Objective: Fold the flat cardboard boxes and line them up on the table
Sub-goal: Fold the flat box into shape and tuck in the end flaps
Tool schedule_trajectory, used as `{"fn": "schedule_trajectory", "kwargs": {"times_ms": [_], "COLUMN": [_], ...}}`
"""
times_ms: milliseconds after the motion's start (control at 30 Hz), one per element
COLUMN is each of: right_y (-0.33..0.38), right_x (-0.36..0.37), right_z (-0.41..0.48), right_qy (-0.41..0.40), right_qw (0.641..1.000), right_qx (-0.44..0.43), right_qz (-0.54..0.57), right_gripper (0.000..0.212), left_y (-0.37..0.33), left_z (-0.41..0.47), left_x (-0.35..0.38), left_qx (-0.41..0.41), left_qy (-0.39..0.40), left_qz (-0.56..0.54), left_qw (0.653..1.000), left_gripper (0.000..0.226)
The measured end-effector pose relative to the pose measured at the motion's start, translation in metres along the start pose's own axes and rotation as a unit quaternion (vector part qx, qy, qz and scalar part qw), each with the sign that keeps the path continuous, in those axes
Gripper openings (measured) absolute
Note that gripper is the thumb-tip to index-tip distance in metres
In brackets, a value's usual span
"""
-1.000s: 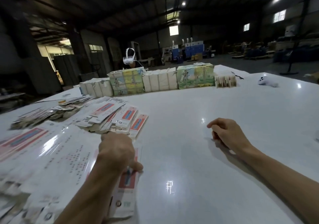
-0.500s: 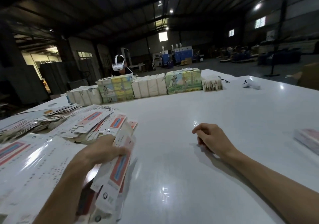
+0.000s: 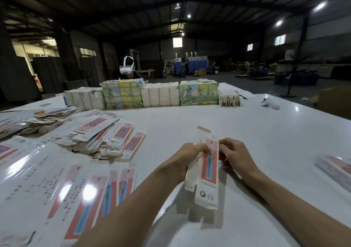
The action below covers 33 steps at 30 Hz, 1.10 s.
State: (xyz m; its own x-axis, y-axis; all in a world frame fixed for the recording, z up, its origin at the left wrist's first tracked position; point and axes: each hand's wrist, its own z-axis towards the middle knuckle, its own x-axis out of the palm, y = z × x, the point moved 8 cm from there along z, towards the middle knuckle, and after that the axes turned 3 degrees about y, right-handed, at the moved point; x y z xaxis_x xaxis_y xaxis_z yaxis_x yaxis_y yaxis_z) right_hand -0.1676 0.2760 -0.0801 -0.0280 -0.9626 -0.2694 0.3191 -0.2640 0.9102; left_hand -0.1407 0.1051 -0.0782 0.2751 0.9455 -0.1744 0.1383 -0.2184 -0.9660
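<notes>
- One flat cardboard box (image 3: 208, 172) is held just above the table (image 3: 218, 117), front and centre, with its long axis pointing away and a tuck flap at the far end.
- Its left long edge is gripped by the left hand (image 3: 185, 159), fingers curled round the card. The right long edge is pinched high up by the right hand (image 3: 235, 156), fingertips set narrow.
- Handling, as judged: very light, thin card, glossy and probably slippery. It is likely stiff along its length but easily creased across it. The end flaps are likely to be bent if caught.
- It is best taken by the two long edges, as now, so the sleeve can be squeezed open along its scored folds.
- A spread pile of flat boxes (image 3: 102, 136) is seen on the left, well apart from the hands.
- Pink-printed boxes (image 3: 336, 167) are glimpsed at the right edge; whether they are folded cannot be told.
- Wrapped bundles (image 3: 161, 94) are lined along the far side.
</notes>
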Motion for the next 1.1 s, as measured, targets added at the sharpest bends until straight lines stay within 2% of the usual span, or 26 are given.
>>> {"fn": "schedule_trajectory", "kwargs": {"times_ms": [100, 200, 333, 400, 500, 667, 867, 933, 1033, 1100], "right_y": [-0.001, 0.011, 0.04, 0.042, 0.041, 0.042, 0.035, 0.033, 0.029, 0.027], "right_x": [-0.004, -0.005, 0.007, 0.015, 0.021, 0.016, 0.008, 0.012, 0.017, 0.02], "right_z": [-0.001, -0.001, -0.005, -0.006, -0.008, -0.01, -0.004, -0.004, -0.011, -0.014], "right_qy": [-0.026, -0.057, -0.025, 0.009, 0.033, 0.025, 0.014, 0.053, 0.088, 0.099], "right_qw": [1.0, 0.996, 0.981, 0.976, 0.974, 0.987, 0.999, 0.99, 0.957, 0.942], "right_qx": [0.011, -0.027, -0.138, -0.148, -0.133, -0.101, -0.003, 0.025, 0.07, 0.088], "right_qz": [0.007, -0.068, -0.133, -0.16, -0.18, -0.123, 0.037, 0.131, 0.268, 0.307], "right_gripper": [0.018, 0.025, 0.034, 0.029, 0.023, 0.012, 0.022, 0.027, 0.034, 0.035], "left_y": [0.02, 0.024, 0.027, 0.025, 0.016, 0.018, 0.016, 0.013, 0.012, 0.014], "left_z": [0.005, 0.006, 0.003, 0.006, 0.003, -0.002, 0.0, 0.002, 0.001, 0.0], "left_x": [0.003, 0.002, 0.002, 0.004, 0.005, 0.002, 0.006, 0.009, 0.017, 0.029], "left_qx": [-0.011, 0.004, 0.008, 0.033, 0.081, 0.051, 0.066, 0.071, 0.068, 0.042], "left_qy": [0.017, 0.048, 0.027, 0.03, 0.046, 0.031, 0.038, 0.044, 0.052, 0.094], "left_qz": [-0.094, -0.152, -0.065, -0.044, -0.077, -0.125, -0.102, -0.091, -0.076, -0.124], "left_qw": [0.995, 0.987, 0.998, 0.998, 0.993, 0.99, 0.992, 0.992, 0.993, 0.987], "left_gripper": [0.029, 0.037, 0.029, 0.033, 0.042, 0.063, 0.062, 0.064, 0.068, 0.071]}}
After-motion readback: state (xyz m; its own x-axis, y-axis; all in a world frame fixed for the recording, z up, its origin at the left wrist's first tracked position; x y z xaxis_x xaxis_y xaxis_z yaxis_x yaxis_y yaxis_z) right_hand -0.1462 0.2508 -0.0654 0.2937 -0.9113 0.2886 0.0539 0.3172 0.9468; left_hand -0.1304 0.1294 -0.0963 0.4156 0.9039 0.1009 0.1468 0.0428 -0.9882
